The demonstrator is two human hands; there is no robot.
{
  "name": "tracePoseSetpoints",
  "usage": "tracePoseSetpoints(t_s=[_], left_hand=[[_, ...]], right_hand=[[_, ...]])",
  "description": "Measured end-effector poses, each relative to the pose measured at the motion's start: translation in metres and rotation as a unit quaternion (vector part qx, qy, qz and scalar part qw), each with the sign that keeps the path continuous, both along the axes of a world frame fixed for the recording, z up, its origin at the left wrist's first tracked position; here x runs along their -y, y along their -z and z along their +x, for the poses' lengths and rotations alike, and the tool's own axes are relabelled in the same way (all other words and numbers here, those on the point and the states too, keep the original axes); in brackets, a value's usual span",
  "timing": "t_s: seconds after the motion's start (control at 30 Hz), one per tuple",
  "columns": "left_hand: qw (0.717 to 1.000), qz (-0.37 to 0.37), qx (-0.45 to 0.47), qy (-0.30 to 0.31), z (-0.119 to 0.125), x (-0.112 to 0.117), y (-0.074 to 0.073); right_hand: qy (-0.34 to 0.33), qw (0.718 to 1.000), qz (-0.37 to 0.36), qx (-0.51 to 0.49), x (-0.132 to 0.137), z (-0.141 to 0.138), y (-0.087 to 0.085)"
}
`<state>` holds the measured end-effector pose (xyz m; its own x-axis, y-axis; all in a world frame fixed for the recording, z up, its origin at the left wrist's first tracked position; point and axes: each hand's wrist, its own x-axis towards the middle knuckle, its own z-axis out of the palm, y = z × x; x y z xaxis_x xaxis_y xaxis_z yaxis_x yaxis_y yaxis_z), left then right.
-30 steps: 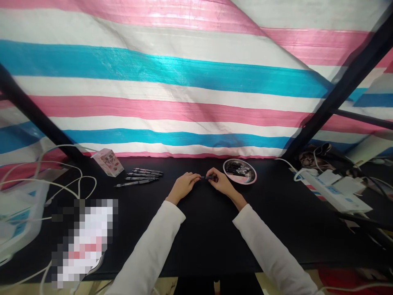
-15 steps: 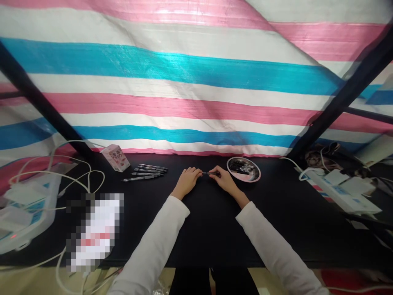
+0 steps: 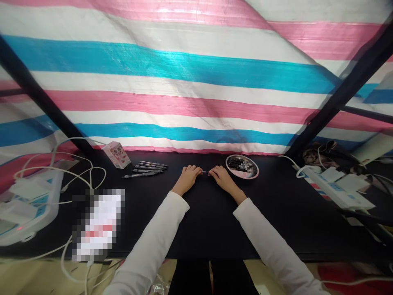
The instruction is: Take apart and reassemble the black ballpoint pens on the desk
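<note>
Clenched fingertips of the left hand (image 3: 187,179) and right hand (image 3: 224,179) pinch a small dark piece (image 3: 204,172) between them; pens (image 3: 145,169) lie at ten o'clock, a pink-rimmed dish (image 3: 242,166) at one o'clock.

The left hand (image 3: 187,179) and right hand (image 3: 224,180) face palm-down, fingertips nearly meeting, both white-sleeved forearms (image 3: 152,237) angling inward toward them.

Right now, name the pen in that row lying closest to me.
The front pen: it lies lowest in the row, and its end reaches further left than the others.
</note>
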<state>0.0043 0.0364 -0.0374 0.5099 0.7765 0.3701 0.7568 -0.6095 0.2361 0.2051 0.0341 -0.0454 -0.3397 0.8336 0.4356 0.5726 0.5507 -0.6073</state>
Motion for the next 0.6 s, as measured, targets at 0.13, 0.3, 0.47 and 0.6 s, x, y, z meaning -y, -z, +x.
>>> tracePoseSetpoints(t_s=[0.13, 0.3, 0.47, 0.6], left_hand=[[1.0, -0.023, 0.007, 0.014, -0.0007, 0.0013, -0.0019], [0.998, -0.057, 0.013, 0.024, 0.0007, 0.0014, -0.0038], [0.998, -0.058, 0.006, 0.012, 0.0013, 0.0003, -0.0026], [1.0, -0.019, -0.01, 0.002, 0.0021, -0.0007, -0.0004]], right_hand=[[-0.002, 0.999, -0.01, -0.048, 0.0038, 0.0025, -0.0027], [0.008, 0.998, 0.009, -0.058, 0.006, 0.0025, -0.0056], [0.019, 1.0, 0.006, -0.002, 0.008, -0.0002, -0.0037], [0.039, 0.995, 0.017, 0.089, 0.0064, -0.0004, -0.0003]])
